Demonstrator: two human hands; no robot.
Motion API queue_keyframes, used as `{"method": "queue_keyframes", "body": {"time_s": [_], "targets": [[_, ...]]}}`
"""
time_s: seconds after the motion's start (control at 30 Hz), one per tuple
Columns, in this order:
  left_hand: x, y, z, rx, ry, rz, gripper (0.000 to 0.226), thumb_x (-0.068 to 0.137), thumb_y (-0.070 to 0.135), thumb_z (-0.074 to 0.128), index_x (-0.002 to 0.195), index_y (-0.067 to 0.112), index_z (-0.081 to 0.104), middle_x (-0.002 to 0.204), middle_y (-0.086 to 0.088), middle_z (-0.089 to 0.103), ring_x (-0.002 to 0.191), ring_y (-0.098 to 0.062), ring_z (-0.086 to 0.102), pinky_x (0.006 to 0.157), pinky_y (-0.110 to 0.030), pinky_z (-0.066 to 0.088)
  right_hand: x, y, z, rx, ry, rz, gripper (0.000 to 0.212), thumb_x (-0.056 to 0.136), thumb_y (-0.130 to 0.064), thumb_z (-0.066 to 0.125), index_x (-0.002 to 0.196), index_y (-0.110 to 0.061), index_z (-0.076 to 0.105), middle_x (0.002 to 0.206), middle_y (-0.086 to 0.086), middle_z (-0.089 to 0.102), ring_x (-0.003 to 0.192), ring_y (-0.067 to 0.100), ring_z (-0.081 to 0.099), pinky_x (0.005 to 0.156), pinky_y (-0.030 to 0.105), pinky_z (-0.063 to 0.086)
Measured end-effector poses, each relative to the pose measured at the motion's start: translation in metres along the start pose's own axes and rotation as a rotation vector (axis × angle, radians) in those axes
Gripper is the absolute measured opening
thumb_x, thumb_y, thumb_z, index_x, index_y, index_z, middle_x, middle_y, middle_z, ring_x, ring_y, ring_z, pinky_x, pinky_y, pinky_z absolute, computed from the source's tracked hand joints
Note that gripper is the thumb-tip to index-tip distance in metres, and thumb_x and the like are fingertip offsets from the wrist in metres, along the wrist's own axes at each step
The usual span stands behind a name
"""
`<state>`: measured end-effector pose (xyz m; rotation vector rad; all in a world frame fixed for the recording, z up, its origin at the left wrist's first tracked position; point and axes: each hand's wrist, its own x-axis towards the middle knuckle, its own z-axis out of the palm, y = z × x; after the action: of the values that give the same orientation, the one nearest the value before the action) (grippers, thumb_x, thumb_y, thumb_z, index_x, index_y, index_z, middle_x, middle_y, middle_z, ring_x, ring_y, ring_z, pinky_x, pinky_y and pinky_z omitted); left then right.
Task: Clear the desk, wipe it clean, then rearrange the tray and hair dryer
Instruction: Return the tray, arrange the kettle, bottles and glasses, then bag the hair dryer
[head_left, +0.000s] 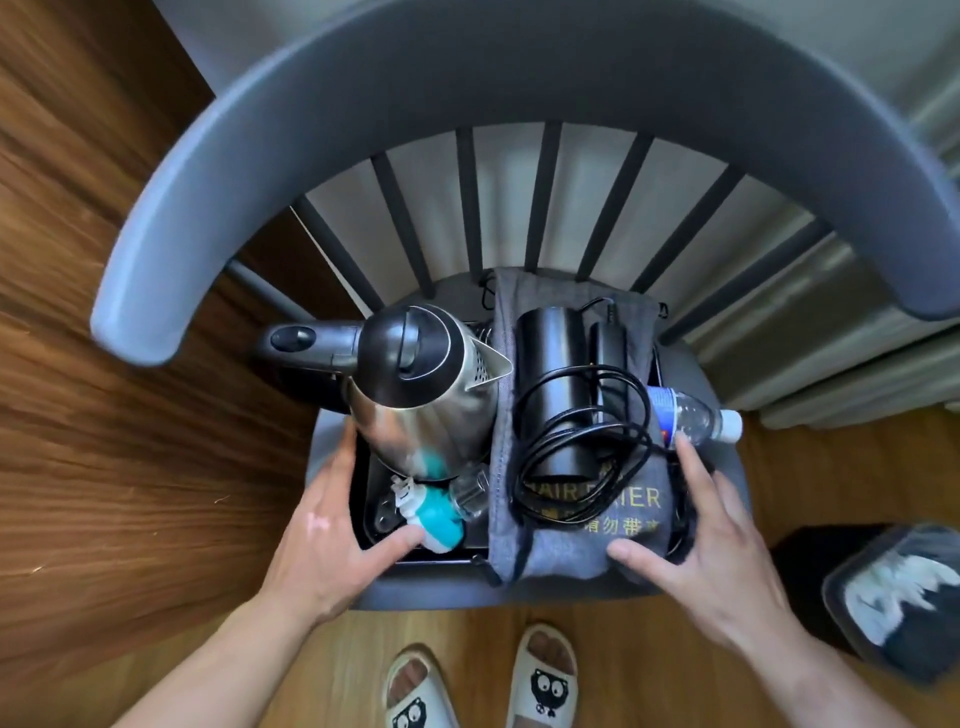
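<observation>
A black tray (370, 519) sits on the seat of a grey chair (519, 67). On it stand a steel kettle (426, 384) and a teal-and-white item (439, 522) beside a small glass. A black hair dryer (553, 374) with its coiled cord lies on a grey pouch (566, 551) over the tray's right half. My left hand (332, 530) is at the tray's left edge, thumb over the front rim. My right hand (711, 540) is at the right edge, thumb on the pouch. Whether the fingers curl under the tray is hidden.
A clear water bottle (696, 415) lies at the tray's right side near my right fingers. A dark bin (893, 597) with a liner stands on the floor at right. A wooden panel rises at left, a pale curtain behind the chair. My slippered feet are below.
</observation>
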<state>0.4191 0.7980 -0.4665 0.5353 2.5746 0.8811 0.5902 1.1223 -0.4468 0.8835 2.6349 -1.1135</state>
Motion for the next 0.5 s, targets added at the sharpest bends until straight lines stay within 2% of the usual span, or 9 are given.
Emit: {"method": "queue_keyframes", "body": {"time_s": [0.03, 0.1, 0.17, 0.33, 0.5], "targets": [[0.005, -0.002, 0.001, -0.010, 0.013, 0.020, 0.123, 0.067, 0.079, 0.065, 0.160, 0.041, -0.005, 0.161, 0.014, 0.021, 0.145, 0.000, 0.025, 0.120, -0.015, 0.017, 0.004, 0.001, -0.001, 0.006, -0.005, -0.012, 0.123, 0.048, -0.092, 0.063, 0.147, -0.067, -0.005, 0.159, -0.005, 0.031, 0.143, 0.018, 0.039, 0.113, 0.040, 0.037], [0.014, -0.007, 0.004, -0.023, 0.033, 0.042, 0.125, 0.067, 0.075, 0.067, 0.163, 0.032, 0.000, 0.168, 0.005, 0.020, 0.152, -0.012, 0.027, 0.125, -0.033, 0.024, 0.012, 0.003, -0.001, 0.030, -0.018, -0.028, 0.128, 0.045, -0.089, 0.066, 0.149, -0.065, -0.004, 0.160, -0.006, 0.030, 0.144, 0.018, 0.038, 0.115, 0.042, 0.037], [0.021, -0.011, 0.007, -0.037, 0.050, 0.038, 0.126, 0.066, 0.074, 0.068, 0.163, 0.024, 0.005, 0.167, -0.003, 0.028, 0.151, -0.022, 0.033, 0.122, -0.048, 0.032, 0.016, 0.005, 0.001, 0.070, -0.029, -0.050, 0.130, 0.045, -0.086, 0.071, 0.149, -0.065, -0.003, 0.160, -0.007, 0.030, 0.145, 0.016, 0.036, 0.116, 0.044, 0.037], [0.030, -0.012, 0.023, -0.053, 0.155, 0.010, 0.121, 0.065, 0.071, 0.066, 0.161, 0.013, 0.018, 0.159, -0.014, 0.039, 0.146, -0.033, 0.038, 0.119, -0.053, 0.034, 0.024, 0.010, 0.013, 0.177, -0.001, -0.103, 0.130, 0.043, -0.081, 0.079, 0.150, -0.063, 0.008, 0.153, -0.014, 0.031, 0.141, 0.006, 0.034, 0.117, 0.035, 0.032], [0.036, -0.014, 0.038, -0.096, 0.267, 0.025, 0.119, 0.064, 0.067, 0.068, 0.157, 0.006, 0.026, 0.155, -0.019, 0.043, 0.143, -0.036, 0.041, 0.117, -0.057, 0.034, 0.031, 0.017, 0.028, 0.274, 0.126, -0.155, 0.119, 0.042, -0.076, 0.082, 0.147, -0.062, 0.026, 0.146, -0.010, 0.039, 0.138, 0.003, 0.038, 0.117, 0.029, 0.030]]}}
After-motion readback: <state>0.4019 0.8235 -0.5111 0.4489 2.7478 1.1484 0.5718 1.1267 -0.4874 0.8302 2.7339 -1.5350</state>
